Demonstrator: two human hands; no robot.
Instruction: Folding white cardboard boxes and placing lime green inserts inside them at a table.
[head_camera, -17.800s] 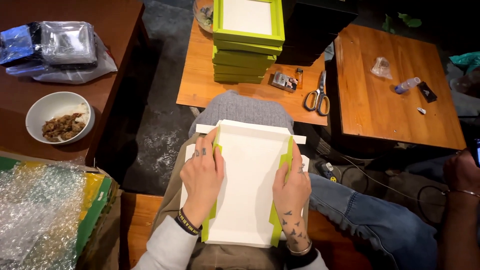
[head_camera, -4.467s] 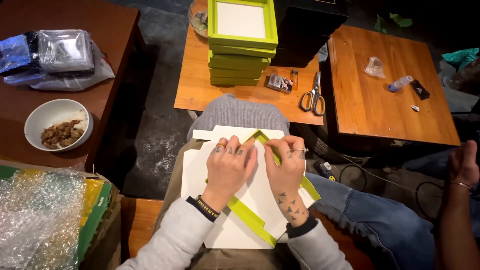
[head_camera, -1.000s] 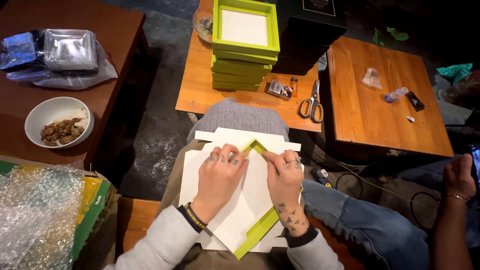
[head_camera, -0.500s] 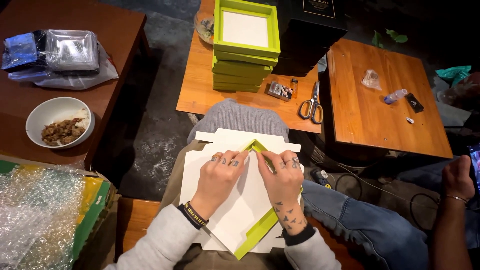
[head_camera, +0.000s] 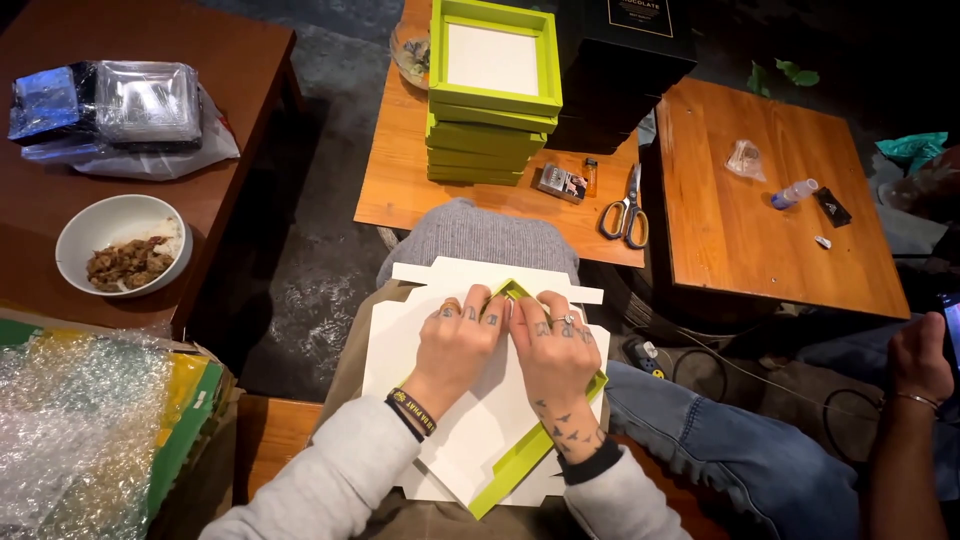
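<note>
Both hands on the lap, pressed side by side at the far corner of a flat white cardboard box blank with lime-green edge flaps (head_camera: 480, 420). The blank lies turned cornerwise across the lap, on top of a second flat white cardboard sheet (head_camera: 385, 340).

Left hand (head_camera: 458, 343): palm down, fingers curled onto the green corner fold, pinching it.
Right hand (head_camera: 553, 350): palm down, fingers bent over the same fold, fingertips touching those of the left hand. Both grip the box blank.

Green flap runs along the near right edge of the blank, below the right wrist.

Far, on an orange wooden table (head_camera: 400, 170): stack of finished lime-green square trays with white insides (head_camera: 492, 90), a black box stack (head_camera: 620, 60) just right of it, metal scissors with grey handles (head_camera: 626, 208) near the table's near edge.

Left, on a dark brown table (head_camera: 150, 230): white round bowl of brown food (head_camera: 122, 259); clear plastic packets (head_camera: 110, 100) farther back. Near left: bubble wrap (head_camera: 80, 430).

Right edge: another person's hand (head_camera: 920, 360) with a bracelet, well apart.
</note>
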